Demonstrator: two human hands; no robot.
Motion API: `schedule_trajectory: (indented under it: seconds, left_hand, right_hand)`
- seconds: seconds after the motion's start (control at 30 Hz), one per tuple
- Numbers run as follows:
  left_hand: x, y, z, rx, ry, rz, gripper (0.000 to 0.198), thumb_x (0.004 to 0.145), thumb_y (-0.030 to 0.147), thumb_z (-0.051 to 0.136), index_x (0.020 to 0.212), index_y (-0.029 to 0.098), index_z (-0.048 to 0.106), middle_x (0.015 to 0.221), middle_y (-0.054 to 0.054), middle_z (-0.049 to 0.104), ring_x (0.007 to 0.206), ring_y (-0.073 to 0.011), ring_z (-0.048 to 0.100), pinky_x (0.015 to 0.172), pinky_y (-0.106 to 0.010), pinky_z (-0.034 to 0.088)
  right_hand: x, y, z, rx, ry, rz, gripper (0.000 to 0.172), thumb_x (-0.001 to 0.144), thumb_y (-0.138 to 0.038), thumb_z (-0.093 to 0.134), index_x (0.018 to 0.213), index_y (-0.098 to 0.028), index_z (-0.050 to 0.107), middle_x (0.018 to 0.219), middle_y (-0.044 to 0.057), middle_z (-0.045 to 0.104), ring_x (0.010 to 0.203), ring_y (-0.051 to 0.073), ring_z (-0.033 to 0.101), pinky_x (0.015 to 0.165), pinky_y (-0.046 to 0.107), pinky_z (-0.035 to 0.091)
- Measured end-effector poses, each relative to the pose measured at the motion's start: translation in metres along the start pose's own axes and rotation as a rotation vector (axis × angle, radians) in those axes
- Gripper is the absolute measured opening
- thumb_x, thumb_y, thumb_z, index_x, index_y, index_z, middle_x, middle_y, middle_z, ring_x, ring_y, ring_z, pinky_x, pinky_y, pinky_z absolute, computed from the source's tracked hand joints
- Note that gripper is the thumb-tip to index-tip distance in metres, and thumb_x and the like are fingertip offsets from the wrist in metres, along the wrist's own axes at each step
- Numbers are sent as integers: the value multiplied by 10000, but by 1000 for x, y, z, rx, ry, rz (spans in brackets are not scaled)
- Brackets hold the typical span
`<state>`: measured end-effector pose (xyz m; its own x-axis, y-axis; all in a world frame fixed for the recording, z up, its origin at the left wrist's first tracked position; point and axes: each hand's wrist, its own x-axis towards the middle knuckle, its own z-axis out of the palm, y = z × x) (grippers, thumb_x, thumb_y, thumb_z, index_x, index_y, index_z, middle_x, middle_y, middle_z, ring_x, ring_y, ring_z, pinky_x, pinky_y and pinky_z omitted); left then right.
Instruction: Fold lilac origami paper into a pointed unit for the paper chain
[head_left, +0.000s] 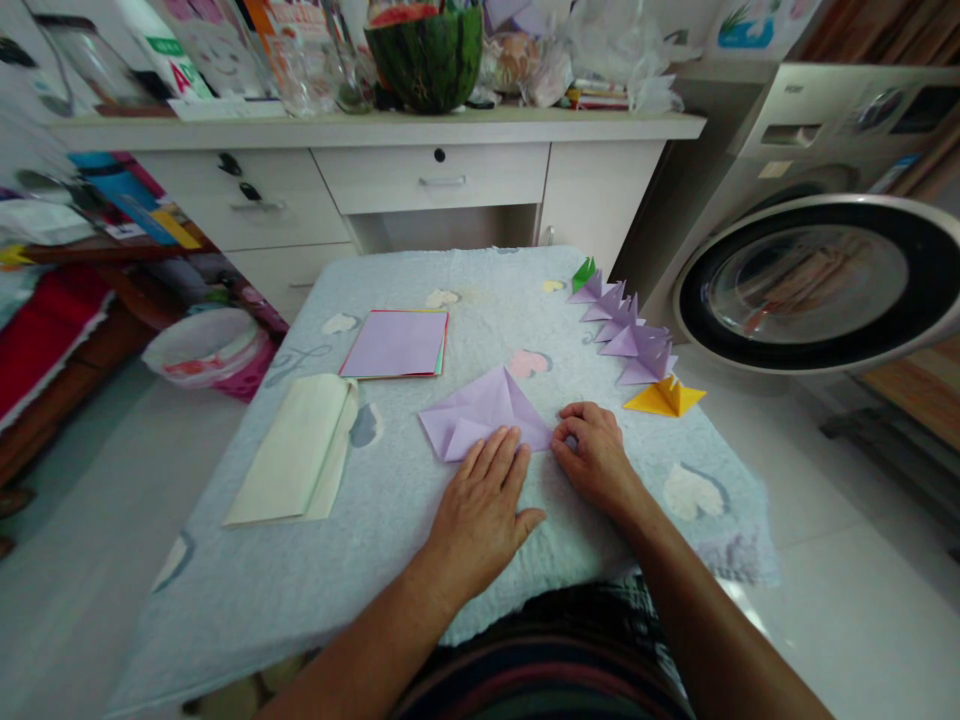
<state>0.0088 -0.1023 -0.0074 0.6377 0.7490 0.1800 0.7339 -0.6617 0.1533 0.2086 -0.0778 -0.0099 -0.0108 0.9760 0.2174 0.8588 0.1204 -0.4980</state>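
Note:
A sheet of light purple origami paper (480,402), partly folded and creased, lies on the cloth-covered table in front of me. My left hand (487,505) rests flat across its near edge with the fingers stretched out. At the paper's right corner, my right hand (596,455) is closed in a pinch, thumb against forefinger. Right of it stands a row of small folded paper pieces: an orange-yellow one (666,398) nearest, several purple ones (626,325) behind, and a green one (583,272) farthest off. Behind the sheet and to its left sits a stack of square coloured paper (395,343), purple on top.
A pale green folded paper or cloth (289,450) lies on the table's left side. The tablecloth (420,560) has heart shapes. Beyond the table are a white cabinet (480,180) with a cut watermelon (431,60) on top, an open-doored washing machine (817,280), and a lined bin (210,350).

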Motion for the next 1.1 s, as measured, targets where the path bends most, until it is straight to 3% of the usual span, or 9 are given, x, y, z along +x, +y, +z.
schedule_trajectory:
  seconds: [0.1, 0.3, 0.77, 0.87, 1.1]
  left_hand:
    - [0, -2, 1, -16, -21, -4, 677, 896, 506, 542, 1446, 147, 375, 1535, -148, 365, 1433, -292, 309, 1159, -471, 308]
    - [0, -2, -2, -28, -41, 7, 668, 885, 508, 563, 1462, 245, 353, 1553, -141, 328, 1438, -303, 296, 1139, -497, 329]
    - [0, -3, 1, -28, -26, -4, 662, 891, 537, 534, 1457, 238, 365, 1556, -137, 324, 1436, -295, 300, 1143, -492, 313]
    - [0, -2, 0, -22, -35, -5, 665, 892, 532, 534, 1460, 232, 361, 1555, -139, 325, 1441, -298, 288, 1145, -492, 311]
    - [1, -1, -2, -24, -46, -11, 673, 894, 525, 537, 1469, 233, 346, 1564, -132, 313, 1449, -292, 272, 1154, -489, 303]
  right_hand:
    - [0, 1, 1, 3, 11, -2, 104, 813, -185, 590, 732, -205, 653, 1052, 95, 596, 1017, 265, 509, 911, 438, 394]
    - [-1, 1, 2, -5, 14, -4, 108, 816, -187, 584, 734, -208, 650, 1054, 89, 597, 1013, 263, 506, 909, 443, 392]
    - [-2, -3, 2, -27, 36, -5, 62, 799, -243, 629, 748, -209, 631, 1062, 95, 591, 1014, 273, 507, 909, 446, 400]
    - [-3, -5, 3, -35, 42, -2, 136, 775, -326, 691, 757, -209, 624, 1077, 99, 586, 1027, 286, 503, 918, 459, 397]
    - [-2, -5, 4, -71, 32, 19, 140, 775, -315, 701, 772, -209, 609, 1080, 96, 589, 1022, 286, 499, 897, 445, 398]
